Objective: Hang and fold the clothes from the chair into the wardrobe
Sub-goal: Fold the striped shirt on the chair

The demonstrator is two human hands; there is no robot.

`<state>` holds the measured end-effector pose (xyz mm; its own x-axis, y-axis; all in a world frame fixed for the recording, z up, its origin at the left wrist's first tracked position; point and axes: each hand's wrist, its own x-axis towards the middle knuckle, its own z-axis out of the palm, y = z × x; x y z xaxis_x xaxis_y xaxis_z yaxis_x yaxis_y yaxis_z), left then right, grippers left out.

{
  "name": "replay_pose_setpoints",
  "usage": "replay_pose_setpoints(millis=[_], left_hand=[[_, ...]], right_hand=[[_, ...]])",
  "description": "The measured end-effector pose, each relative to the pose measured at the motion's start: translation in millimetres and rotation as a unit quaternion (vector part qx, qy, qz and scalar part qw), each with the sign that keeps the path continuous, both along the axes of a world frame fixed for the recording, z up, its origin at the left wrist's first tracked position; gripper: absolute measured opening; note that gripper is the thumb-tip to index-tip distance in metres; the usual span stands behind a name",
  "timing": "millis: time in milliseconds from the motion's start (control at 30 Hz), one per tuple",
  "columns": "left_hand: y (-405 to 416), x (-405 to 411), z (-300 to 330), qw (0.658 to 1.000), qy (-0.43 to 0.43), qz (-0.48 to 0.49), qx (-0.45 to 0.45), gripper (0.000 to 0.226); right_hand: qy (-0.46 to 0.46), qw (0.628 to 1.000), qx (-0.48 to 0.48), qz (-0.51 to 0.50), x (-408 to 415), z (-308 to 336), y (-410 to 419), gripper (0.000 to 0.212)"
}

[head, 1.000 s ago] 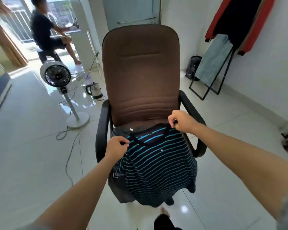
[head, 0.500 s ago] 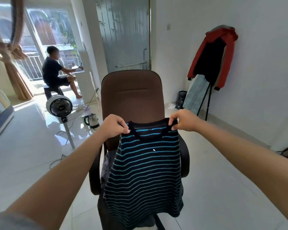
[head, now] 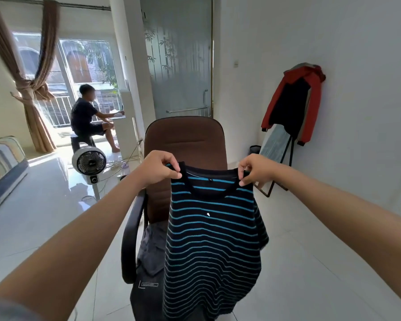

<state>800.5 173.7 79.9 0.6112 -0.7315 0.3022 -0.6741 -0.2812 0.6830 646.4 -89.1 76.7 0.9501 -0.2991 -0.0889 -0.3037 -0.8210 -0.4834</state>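
White tiled floor [head: 310, 286] and pale walls fill most of the room, with a frosted glass door [head: 181, 61] straight ahead and a bright window [head: 83, 72] to the left framed by tied-back brown curtains [head: 36, 89]. A striped mattress [head: 2, 158] lies along the left edge. Brown fabric covers the office chair [head: 185, 144] in the middle, which has black armrests and faces the camera; a dark grey garment [head: 152, 249] is draped over its seat and hangs off the front edge. Held up in front of the chair, clear of the seat, is the striped shirt [head: 212, 246], black with thin blue stripes, hanging full length from its shoulders with the neckline on top. Against the right wall a red and black jacket [head: 294, 107] hangs over a leaning mirror [head: 274, 147] on a black frame. By the window a person [head: 86, 117] in dark clothes sits at a white bench [head: 123, 128]. A white standing fan [head: 89, 162] is on the floor left of the chair, cables trailing near its base. The left hand [head: 159, 167] pinches the shirt's left shoulder, fingers curled with the cloth clamped between thumb and forefinger. The right hand [head: 256, 169] pinches the other shoulder in the same way, fingers bent down over the fabric.
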Motion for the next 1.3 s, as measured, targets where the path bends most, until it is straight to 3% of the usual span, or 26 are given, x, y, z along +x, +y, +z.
replay_pose_setpoints(millis=[300, 567, 700, 900, 1067, 1167, 1300], left_hand=[[-10, 4, 27, 0.998, -0.028, -0.024, 0.048, 0.013], [-17, 16, 36, 0.998, -0.034, -0.019, 0.053, 0.012], [-21, 19, 35, 0.997, -0.056, -0.015, 0.052, 0.014], [-26, 24, 40, 0.994, -0.1, -0.018, 0.045, 0.015], [-26, 31, 44, 0.993, -0.114, -0.003, 0.023, 0.016], [-29, 35, 44, 0.993, -0.116, -0.006, 0.032, 0.016], [-33, 38, 43, 0.993, -0.117, -0.005, 0.032, 0.016]], right_hand=[[0.032, 0.998, 0.029, -0.036, 0, 15, 2, 0.011], [-0.018, 0.997, 0.071, -0.029, 4, 0, -3, 0.008], [-0.074, 0.995, 0.046, -0.042, 11, -7, -5, 0.013], [-0.115, 0.98, -0.152, -0.05, 18, 7, -8, 0.024], [-0.169, 0.976, -0.105, -0.085, 25, 24, -13, 0.018], [-0.124, 0.979, -0.137, -0.084, 30, 33, -12, 0.014], [-0.109, 0.986, -0.082, -0.093, 30, 32, -14, 0.015]])
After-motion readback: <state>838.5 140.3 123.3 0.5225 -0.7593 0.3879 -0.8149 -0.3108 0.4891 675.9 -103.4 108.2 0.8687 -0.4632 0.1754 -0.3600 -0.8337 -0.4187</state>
